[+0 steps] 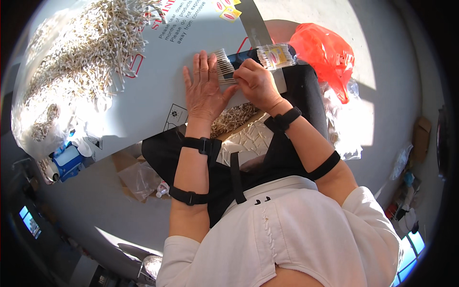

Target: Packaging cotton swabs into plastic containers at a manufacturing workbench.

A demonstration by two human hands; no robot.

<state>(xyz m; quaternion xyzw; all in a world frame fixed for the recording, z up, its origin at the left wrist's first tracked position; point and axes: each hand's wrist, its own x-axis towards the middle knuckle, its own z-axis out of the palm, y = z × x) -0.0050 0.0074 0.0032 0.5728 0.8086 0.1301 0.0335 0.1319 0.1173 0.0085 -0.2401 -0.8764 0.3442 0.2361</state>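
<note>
Near the upper centre, the left hand (205, 91) lies palm down, fingers extended, beside a neat row of white cotton swabs (223, 63); the right hand (258, 83) is curled into a pinch at the row's lower end (whether it grips a swab, I cannot tell). Light, square pressure should keep the sticks even. Farther out: a translucent red plastic bag (322, 52), upper right; a heap of loose white swabs (91, 52), upper left.

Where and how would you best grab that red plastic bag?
Probably by pinching the pointed tail of the red plastic bag, coming from the person's side: there the thin film narrows, while the part beyond bulges wide and creased.
</note>
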